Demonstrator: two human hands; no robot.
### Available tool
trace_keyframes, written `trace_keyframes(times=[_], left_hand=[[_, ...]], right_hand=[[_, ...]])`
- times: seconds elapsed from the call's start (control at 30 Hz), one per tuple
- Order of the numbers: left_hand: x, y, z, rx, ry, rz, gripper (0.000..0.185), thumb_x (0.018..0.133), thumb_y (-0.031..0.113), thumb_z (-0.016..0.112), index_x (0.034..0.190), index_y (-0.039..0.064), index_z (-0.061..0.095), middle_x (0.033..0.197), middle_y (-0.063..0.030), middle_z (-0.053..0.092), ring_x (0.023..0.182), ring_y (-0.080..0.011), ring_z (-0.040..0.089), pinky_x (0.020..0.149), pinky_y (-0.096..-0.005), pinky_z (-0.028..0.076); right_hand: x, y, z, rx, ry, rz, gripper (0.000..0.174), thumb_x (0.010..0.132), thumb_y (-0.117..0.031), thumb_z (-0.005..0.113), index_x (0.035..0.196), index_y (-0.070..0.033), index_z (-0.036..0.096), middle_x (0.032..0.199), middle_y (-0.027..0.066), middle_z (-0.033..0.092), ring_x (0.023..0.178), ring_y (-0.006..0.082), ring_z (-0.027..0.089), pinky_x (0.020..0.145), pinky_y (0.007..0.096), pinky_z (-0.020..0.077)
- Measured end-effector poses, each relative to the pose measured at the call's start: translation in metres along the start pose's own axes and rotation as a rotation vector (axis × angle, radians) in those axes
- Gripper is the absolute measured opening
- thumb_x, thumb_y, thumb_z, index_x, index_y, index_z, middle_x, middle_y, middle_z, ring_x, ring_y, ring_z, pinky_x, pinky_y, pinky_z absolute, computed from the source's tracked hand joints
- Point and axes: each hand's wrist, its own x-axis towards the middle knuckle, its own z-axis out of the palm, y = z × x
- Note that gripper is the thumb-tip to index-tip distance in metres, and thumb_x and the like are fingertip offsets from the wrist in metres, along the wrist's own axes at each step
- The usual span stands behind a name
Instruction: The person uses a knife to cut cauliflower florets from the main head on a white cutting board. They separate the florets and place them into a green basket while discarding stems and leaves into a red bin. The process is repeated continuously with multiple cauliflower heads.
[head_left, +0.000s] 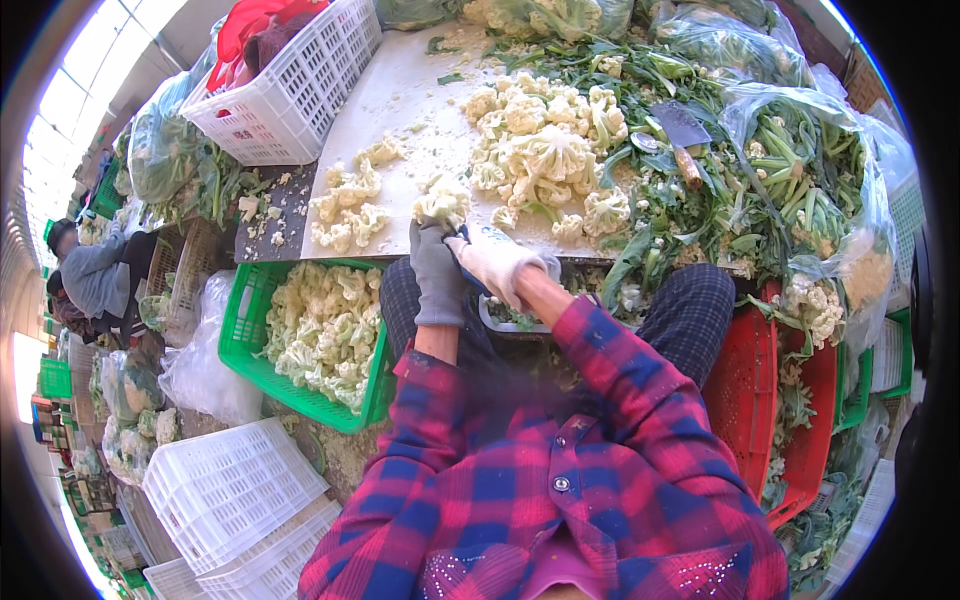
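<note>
My left hand (437, 274), in a grey glove, grips a cauliflower piece (442, 204) above the front of the white board (420, 97). Close against it is my right hand (491, 259), in a white glove with dark blue on the palm side. Its fingers point at the underside of the piece, and whatever they may hold is hidden. A big heap of cut cauliflower (551, 146) lies beyond my right hand. Left of my hands is a smaller group of florets (349, 206). Below the table's edge, a green crate (300, 397) holds many florets.
A cleaver (681, 127) rests on trimmed leaves (720, 195) at right, beside a plastic bag of leaves (817, 142). A white crate (300, 90) stands at back left. Red crates (739, 390) are by my right knee; upturned white crates (232, 487) lie lower left. A person (94, 266) sits far left.
</note>
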Motion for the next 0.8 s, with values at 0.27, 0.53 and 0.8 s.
trace_keyframes(times=[0.27, 0.53, 0.8], left_hand=[[0.075, 0.008, -0.021, -0.752, 0.14, -0.279, 0.065, 0.103, 0.04, 0.046, 0.152, 0.0, 0.028, 0.154, -0.02, 0.039, 0.137, -0.0327, 0.045, 0.111, -0.0422, 0.04], [0.032, -0.021, 0.052, 1.412, -0.426, 0.562, 0.105, 0.078, 0.063, 0.071, 0.157, 0.011, 0.026, 0.161, -0.0163, 0.027, 0.15, -0.0373, 0.022, 0.121, -0.056, 0.015], [0.112, 0.011, 0.034, 1.827, -0.64, 0.285, 0.07, 0.092, 0.061, 0.056, 0.148, 0.021, 0.045, 0.161, -0.006, 0.033, 0.15, -0.0254, 0.025, 0.122, -0.0586, 0.011]], right_hand=[[0.05, 0.008, -0.001, 0.259, 0.087, 0.055, 0.051, 0.099, -0.046, 0.046, 0.121, -0.002, 0.06, 0.113, 0.0219, 0.067, 0.101, 0.0371, 0.064, 0.086, 0.0423, 0.0507], [-0.052, 0.068, -0.04, 0.935, 0.22, 0.382, 0.034, 0.101, -0.038, 0.055, 0.115, -0.007, 0.056, 0.069, 0.0062, 0.06, 0.046, 0.0139, 0.054, 0.041, 0.0284, 0.0424], [-0.069, 0.102, -0.05, 1.035, 0.22, 0.425, 0.029, 0.103, -0.033, 0.054, 0.119, -0.008, 0.053, 0.068, 0.0068, 0.061, 0.043, 0.0135, 0.054, 0.039, 0.0273, 0.0429]])
